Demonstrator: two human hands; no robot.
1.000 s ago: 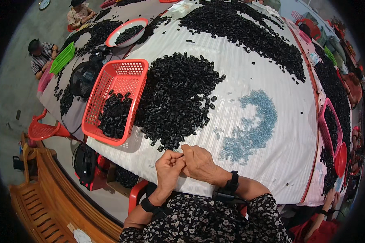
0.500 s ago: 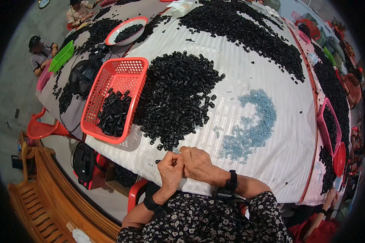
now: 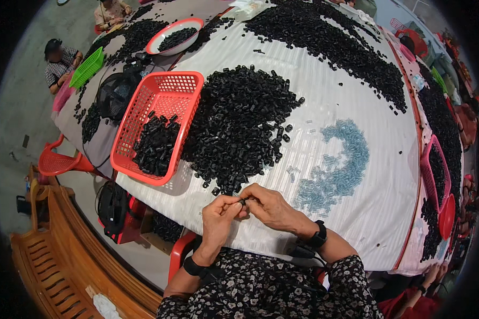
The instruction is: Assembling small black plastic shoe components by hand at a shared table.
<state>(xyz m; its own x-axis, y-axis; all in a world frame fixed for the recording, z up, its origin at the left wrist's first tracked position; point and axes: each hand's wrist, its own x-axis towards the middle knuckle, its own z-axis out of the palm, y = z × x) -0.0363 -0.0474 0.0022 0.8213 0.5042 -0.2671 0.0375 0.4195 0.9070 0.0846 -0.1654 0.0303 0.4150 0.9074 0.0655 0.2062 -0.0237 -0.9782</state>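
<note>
Close to the table's near edge, my left hand [image 3: 219, 217] and my right hand [image 3: 274, 209] meet at the fingertips. Both are closed in a pinch around one small black plastic part [image 3: 243, 202]; whether a clear piece is in there too is hidden by the fingers. Just beyond my hands lies a large heap of short black tube-like parts [image 3: 242, 122]. To the right spreads a curved patch of small clear bluish pieces [image 3: 338, 178]. A red plastic basket [image 3: 123, 143], partly filled with the same black parts, stands left of the heap.
A white cloth [image 3: 378, 212] covers the table. Further off are another long black pile [image 3: 330, 48], a red-rimmed bowl [image 3: 194, 41], a green basket [image 3: 88, 68] and a pink basket [image 3: 428, 170]. A wooden bench [image 3: 53, 255] stands at lower left. Other people sit around the tables.
My fingertips have shifted slightly, and the black part now shows between them. My right hand's fingers are more spread from the palm. The whole view has moved a little.
</note>
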